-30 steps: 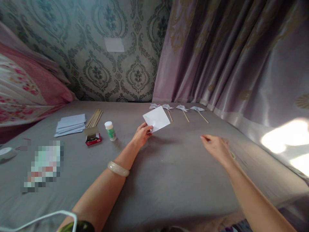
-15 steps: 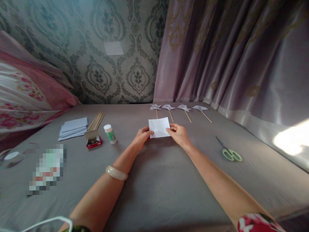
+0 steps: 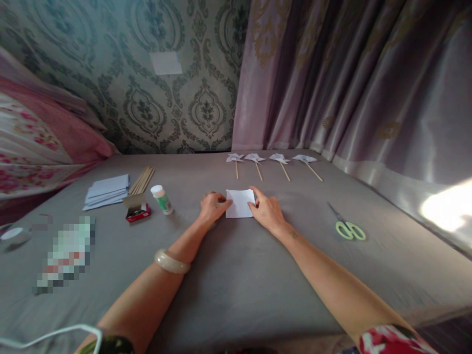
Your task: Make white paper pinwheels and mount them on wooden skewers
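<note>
A small white paper square [image 3: 240,203] lies flat on the grey bed sheet [image 3: 239,285]. My left hand [image 3: 213,206] rests on its left edge, fingers bent and pressing down. On the paper's right edge sits my right hand [image 3: 266,212], fingers pinched on it. A pale bangle [image 3: 171,261] circles my left wrist.
Several finished paper pinwheels on sticks [image 3: 271,163] lie in a row behind the paper. Green-handled scissors [image 3: 348,228] lie to the right. At the left are a stack of paper [image 3: 106,191], wooden sticks [image 3: 142,179], a red box [image 3: 136,210] and a glue bottle [image 3: 162,199].
My right hand came over from the scissors side and took the paper's right edge. Both hands then lowered the paper from the air flat onto the sheet.
</note>
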Demonstrator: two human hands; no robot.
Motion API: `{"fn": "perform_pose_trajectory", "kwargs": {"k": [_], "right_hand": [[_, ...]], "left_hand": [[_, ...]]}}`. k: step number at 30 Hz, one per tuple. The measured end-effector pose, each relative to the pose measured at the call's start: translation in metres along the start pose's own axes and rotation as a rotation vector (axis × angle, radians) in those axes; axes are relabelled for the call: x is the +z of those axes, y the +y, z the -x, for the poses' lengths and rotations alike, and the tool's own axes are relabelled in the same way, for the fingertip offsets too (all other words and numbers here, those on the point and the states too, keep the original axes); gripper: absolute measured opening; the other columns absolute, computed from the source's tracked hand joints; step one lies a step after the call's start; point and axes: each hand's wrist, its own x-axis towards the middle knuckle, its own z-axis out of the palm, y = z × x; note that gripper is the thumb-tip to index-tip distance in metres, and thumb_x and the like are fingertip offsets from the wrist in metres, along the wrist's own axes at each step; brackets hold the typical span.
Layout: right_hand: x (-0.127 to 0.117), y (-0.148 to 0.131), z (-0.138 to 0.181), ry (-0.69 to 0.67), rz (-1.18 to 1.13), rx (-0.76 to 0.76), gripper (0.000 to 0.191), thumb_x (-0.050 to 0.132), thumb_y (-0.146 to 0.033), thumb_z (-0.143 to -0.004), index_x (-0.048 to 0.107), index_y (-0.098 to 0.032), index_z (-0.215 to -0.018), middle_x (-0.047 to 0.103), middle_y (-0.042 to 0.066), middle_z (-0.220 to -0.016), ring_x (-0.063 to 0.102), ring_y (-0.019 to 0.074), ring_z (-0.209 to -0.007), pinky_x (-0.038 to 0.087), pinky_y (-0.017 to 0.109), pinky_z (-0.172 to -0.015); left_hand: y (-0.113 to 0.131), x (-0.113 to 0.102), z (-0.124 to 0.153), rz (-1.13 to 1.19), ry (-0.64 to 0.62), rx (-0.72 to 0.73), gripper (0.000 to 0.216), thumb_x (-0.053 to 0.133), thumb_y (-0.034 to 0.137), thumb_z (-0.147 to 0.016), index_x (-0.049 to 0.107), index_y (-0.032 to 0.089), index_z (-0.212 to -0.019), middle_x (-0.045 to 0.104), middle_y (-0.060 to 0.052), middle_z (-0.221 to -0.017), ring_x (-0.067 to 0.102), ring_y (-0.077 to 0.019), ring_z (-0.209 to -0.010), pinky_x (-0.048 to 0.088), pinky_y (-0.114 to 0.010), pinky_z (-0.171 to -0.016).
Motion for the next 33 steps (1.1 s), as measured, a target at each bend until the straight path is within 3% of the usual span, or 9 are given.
{"fn": "perform_pose_trajectory", "kwargs": {"k": [6,15,19,22,24,29,33], "right_hand": [[0.000,0.003,0.001,-0.115,0.129,-0.039,0.032,0.051,-0.027,-0.088,0.065,-0.021,-0.117,0.074,0.007,-0.089,0.067,0.0212,-0.089,0.039,0.033,-0.086],[-0.004,0.004,0.003,-0.161,0.182,-0.073,0.028,0.048,-0.026,-0.091,0.070,-0.021,-0.108,0.074,0.010,-0.099,0.065,0.0220,-0.094,0.036,0.035,-0.086],[-0.005,0.003,0.006,-0.083,0.228,-0.076,0.023,0.053,-0.028,-0.089,0.072,-0.024,-0.100,0.072,0.009,-0.098,0.059,0.0241,-0.097,0.033,0.036,-0.083],[-0.004,0.000,0.009,-0.026,0.255,-0.116,0.022,0.053,-0.025,-0.089,0.072,-0.024,-0.098,0.066,0.009,-0.112,0.051,0.0264,-0.106,0.030,0.038,-0.084],[-0.003,-0.002,0.011,-0.027,0.245,-0.189,0.027,0.048,-0.018,-0.090,0.070,-0.025,-0.103,0.061,0.007,-0.123,0.047,0.0258,-0.110,0.029,0.039,-0.086],[-0.002,-0.007,0.013,-0.146,0.228,-0.317,0.037,0.039,-0.006,-0.089,0.068,-0.024,-0.103,0.066,0.007,-0.114,0.051,0.0223,-0.104,0.026,0.039,-0.088],[-0.002,-0.005,0.015,-0.151,0.213,-0.329,0.036,0.040,-0.006,-0.088,0.068,-0.023,-0.102,0.067,0.007,-0.111,0.054,0.0218,-0.102,0.026,0.038,-0.088]], "left_hand": [[0.004,0.002,0.005,0.012,0.000,-0.085,0.021,0.081,0.024,-0.043,0.060,0.022,-0.045,0.061,-0.006,-0.073,0.048,-0.0329,-0.105,0.038,-0.034,-0.085],[0.009,0.003,0.009,-0.150,-0.043,-0.088,0.021,0.078,0.020,-0.051,0.058,0.020,-0.049,0.062,-0.010,-0.086,0.046,-0.0357,-0.110,0.036,-0.040,-0.089],[0.010,0.004,0.010,-0.355,-0.066,-0.087,0.019,0.075,0.027,-0.057,0.060,0.020,-0.067,0.062,-0.011,-0.096,0.048,-0.0344,-0.108,0.037,-0.041,-0.088],[0.012,0.003,0.011,-0.504,-0.116,-0.073,0.025,0.068,0.033,-0.067,0.063,0.022,-0.089,0.061,-0.013,-0.109,0.049,-0.0341,-0.109,0.038,-0.042,-0.088],[0.013,0.002,0.013,-0.532,-0.142,-0.058,0.024,0.064,0.034,-0.071,0.065,0.023,-0.093,0.059,-0.014,-0.113,0.048,-0.0343,-0.111,0.038,-0.043,-0.089],[0.015,0.001,0.016,-0.441,-0.130,-0.040,0.014,0.067,0.030,-0.068,0.068,0.024,-0.080,0.060,-0.011,-0.110,0.047,-0.0353,-0.113,0.036,-0.045,-0.093],[0.016,-0.005,0.018,-0.217,-0.115,-0.016,0.011,0.074,0.021,-0.057,0.066,0.023,-0.065,0.063,-0.009,-0.092,0.051,-0.0335,-0.108,0.036,-0.043,-0.096]]}}
